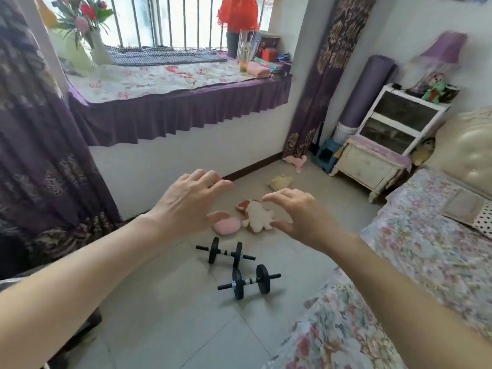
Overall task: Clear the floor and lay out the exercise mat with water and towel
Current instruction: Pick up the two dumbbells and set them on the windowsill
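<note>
My left hand [190,202] and my right hand [298,213] are stretched out over the tiled floor [186,302], both empty with fingers spread. Beyond them lie a white and orange plush toy [257,214] and a pink cushion [227,225]. Two black dumbbells [226,253] [249,283] lie nearer me. A yellow plush [281,181] and a pink plush [295,161] lie further back. A rolled purple exercise mat [366,91] stands upright in the corner. On the window seat stand a water bottle [245,55] and a folded pink towel [258,71].
A bed with a floral cover [415,262] fills the right side. A cream nightstand [372,166] with a white cabinet [404,115] on it stands by the headboard. Dark patterned curtains [40,145] hang at left. A blue stool [326,155] sits beside the mat.
</note>
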